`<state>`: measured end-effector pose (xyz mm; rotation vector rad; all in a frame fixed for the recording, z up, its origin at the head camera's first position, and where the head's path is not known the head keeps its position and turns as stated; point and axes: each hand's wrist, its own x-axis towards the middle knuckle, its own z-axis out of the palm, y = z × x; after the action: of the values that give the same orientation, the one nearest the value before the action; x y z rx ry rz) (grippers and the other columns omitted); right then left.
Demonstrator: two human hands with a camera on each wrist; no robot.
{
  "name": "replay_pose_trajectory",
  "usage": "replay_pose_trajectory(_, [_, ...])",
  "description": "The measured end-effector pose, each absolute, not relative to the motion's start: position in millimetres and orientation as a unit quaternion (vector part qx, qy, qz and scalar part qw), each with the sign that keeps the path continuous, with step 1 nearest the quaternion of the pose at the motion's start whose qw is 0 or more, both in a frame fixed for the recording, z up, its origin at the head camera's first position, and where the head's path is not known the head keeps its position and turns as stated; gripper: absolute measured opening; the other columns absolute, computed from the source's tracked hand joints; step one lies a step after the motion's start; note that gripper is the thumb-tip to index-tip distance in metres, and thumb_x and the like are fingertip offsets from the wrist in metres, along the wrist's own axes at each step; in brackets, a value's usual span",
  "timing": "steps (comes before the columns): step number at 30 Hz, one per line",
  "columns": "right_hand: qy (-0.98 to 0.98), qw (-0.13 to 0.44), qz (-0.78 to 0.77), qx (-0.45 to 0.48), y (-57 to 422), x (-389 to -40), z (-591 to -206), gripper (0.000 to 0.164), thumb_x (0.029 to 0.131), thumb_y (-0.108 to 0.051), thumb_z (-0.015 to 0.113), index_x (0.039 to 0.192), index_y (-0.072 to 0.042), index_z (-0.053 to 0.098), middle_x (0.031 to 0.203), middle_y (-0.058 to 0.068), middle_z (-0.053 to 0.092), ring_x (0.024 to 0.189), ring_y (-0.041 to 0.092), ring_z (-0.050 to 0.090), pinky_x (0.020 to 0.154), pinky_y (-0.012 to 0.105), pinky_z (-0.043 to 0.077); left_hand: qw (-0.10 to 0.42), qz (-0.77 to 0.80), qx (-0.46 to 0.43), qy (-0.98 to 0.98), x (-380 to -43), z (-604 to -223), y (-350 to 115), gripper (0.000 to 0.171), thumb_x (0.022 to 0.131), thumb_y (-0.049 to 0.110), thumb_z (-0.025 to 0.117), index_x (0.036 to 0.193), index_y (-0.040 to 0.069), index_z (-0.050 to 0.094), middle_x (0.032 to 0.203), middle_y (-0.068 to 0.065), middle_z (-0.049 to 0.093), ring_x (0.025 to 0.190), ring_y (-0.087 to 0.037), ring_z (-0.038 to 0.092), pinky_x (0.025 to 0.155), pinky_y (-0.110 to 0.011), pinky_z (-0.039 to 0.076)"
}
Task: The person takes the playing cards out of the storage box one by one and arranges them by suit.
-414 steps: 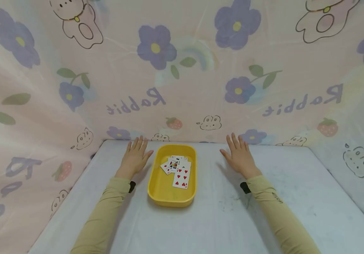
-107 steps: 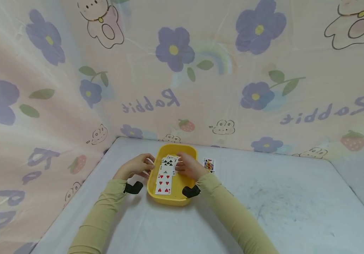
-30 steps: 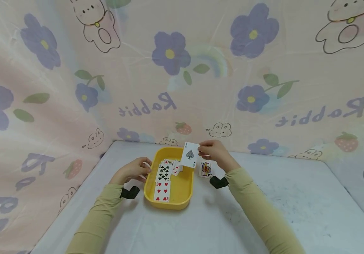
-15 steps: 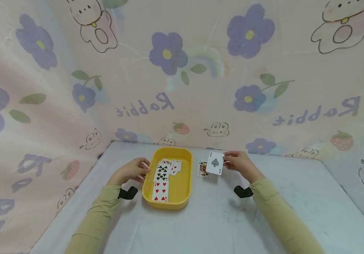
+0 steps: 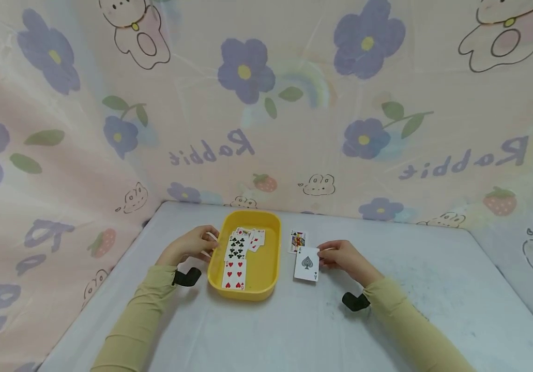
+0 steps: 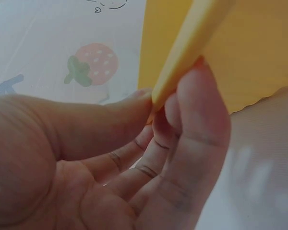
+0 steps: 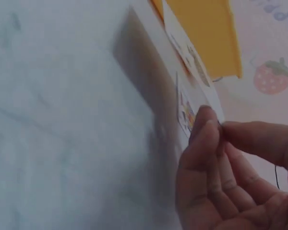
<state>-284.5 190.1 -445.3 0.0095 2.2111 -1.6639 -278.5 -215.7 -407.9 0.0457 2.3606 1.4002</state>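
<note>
My right hand [image 5: 346,259] pinches the ace of spades [image 5: 306,268] by its right edge between thumb and fingers. The card is tilted, and the right wrist view shows a gap and shadow beneath it. Just behind it a face card of spades [image 5: 298,238] lies on the table, its front part covered. At the other side, my left hand [image 6: 101,158] pinches the left rim of the yellow plastic tray [image 5: 266,274]. Inside the tray lie a six of hearts [image 5: 234,276], a clubs card [image 5: 237,247] overlapping it, and a diamonds card [image 5: 257,238] with others partly hidden.
The white-covered table [image 5: 257,336] extends to the right and front of the tray, with faint dark smudges at the right. A patterned curtain [image 5: 285,155] closes off the back and sides.
My right hand took the ace of spades out over the tray's right rim, then brought it down and nearer, in front of the face card. My left hand stays at the tray's rim.
</note>
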Motion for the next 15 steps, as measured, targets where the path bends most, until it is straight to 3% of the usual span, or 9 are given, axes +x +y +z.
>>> replay_pose_trajectory(6, [0.772,0.197,-0.604,-0.021,181.9,-279.1,-451.3,0.03,0.088,-0.001,0.063,0.112,0.016,0.057,0.078,0.009,0.067,0.066,0.013,0.063,0.063,0.025,0.056,0.196,0.497,0.017,0.845,-280.3,-407.6,-215.3,0.025,0.097,0.006,0.055,0.12,-0.002,0.048,0.096,-0.015,0.059,0.077,-0.022,0.06,0.065,-0.037,0.058])
replay_pose_trajectory(15, [0.788,0.195,-0.583,0.004,172.0,-275.5,-457.0,0.021,0.087,-0.001,0.066,0.104,0.011,0.062,0.079,0.01,0.067,0.065,0.014,0.064,0.062,0.028,0.057,0.195,0.494,0.008,0.847,-277.8,-406.5,-213.4,0.022,0.098,0.006,0.054,0.118,0.0,0.049,0.096,-0.015,0.059,0.077,-0.022,0.06,0.065,-0.035,0.058])
